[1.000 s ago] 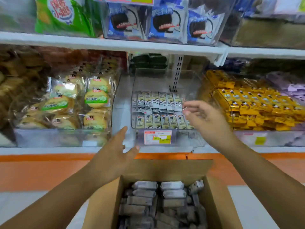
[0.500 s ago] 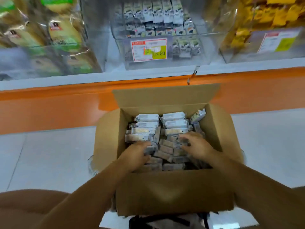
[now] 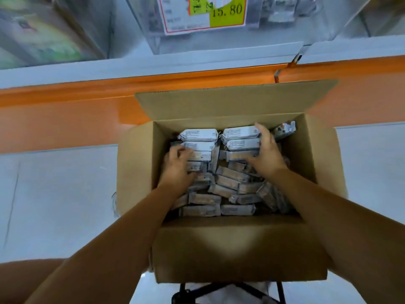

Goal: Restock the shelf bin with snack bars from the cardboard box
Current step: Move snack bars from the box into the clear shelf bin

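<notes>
Both hands have gone from the shelf down into the box, to gather a new batch of bars.

A second ago the right hand (image 3: pixel 266 153) was up at the shelf bin (image 3: pixel 258 38); now it lies over the stacked snack bars (image 3: pixel 232 185) at the far right of the cardboard box (image 3: pixel 241 249), fingers spread wide around several of them; the left hand (image 3: pixel 178 166) is curled on the left stack, but whether it already grips a bar I cannot tell, the fingertips are hidden; the box is still well filled, so in my judgement many trips remain; the price label (image 3: pixel 203 13) marks the bin above.
</notes>
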{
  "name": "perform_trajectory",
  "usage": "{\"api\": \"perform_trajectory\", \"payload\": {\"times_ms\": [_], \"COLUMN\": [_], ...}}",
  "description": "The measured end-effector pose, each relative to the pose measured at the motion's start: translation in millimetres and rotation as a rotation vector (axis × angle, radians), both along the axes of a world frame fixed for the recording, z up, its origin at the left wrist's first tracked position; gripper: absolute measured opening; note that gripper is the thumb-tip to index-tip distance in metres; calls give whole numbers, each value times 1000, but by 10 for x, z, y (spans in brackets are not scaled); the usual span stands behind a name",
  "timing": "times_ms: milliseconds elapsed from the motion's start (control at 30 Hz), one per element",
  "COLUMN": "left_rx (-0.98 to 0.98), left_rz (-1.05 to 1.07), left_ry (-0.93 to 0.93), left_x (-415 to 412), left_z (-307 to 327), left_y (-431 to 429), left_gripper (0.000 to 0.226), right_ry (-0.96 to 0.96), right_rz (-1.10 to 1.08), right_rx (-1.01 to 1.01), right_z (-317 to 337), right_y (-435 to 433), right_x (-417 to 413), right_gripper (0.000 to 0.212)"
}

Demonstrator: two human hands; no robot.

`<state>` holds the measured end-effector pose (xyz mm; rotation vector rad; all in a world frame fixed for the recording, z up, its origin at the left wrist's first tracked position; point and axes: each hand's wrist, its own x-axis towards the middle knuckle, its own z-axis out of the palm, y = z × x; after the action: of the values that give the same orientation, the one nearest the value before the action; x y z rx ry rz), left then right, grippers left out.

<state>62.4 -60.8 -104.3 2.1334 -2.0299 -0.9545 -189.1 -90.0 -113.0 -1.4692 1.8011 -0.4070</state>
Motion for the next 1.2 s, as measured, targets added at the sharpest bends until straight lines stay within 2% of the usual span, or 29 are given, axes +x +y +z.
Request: {"api": "perform_trajectory", "payload": {"times_ms": [200, 267, 333, 433, 500, 633, 767, 833, 900, 1000, 1133, 1200], "left_rx": [-56, -65, -67, -53, -24, 17, 107, 165, 196, 245, 408, 482], "left_rz": [12, 29, 68, 141, 192, 236, 330, 387, 414, 463, 611, 665], "left_ry": [-14, -7, 25, 87, 111, 136, 260, 302, 330, 387, 542, 641], "left_x": [-28, -41, -60, -90, -123, -157, -191, -221, -237, -235, -230, -278], "left_z": [-124, -121, -91, -66, -69, -78, -21, 24, 43, 46, 138, 227], "left_y": [55, 78, 109, 188, 251, 347, 346, 348, 349, 344, 274, 259], "left_gripper": [70, 72, 73, 74, 68, 35, 27, 25, 27, 31, 36, 49], "right_ry": [137, 290, 418, 380, 363, 468, 341, 353, 368, 272, 164, 93], "right_rz": [27, 98, 224, 299, 267, 383, 343, 380, 378, 294, 180, 69], "right_rx": [-19, 8, 20, -13, -25, 67, 104, 72, 46, 35, -16, -75], "right_z": [-61, -51, -77, -122, -115, -86, -134, -148, -149, -137, -67, 39], "right_y": [-126, -145, -110, -7, -9, -53, 50, 114, 132, 120, 204, 319], "right_x": [44, 50, 58, 82, 99, 183, 209, 204, 237, 329, 361, 372], "right_gripper": [72, 66, 70, 79, 84, 89, 84, 86, 74, 52, 45, 44]}}
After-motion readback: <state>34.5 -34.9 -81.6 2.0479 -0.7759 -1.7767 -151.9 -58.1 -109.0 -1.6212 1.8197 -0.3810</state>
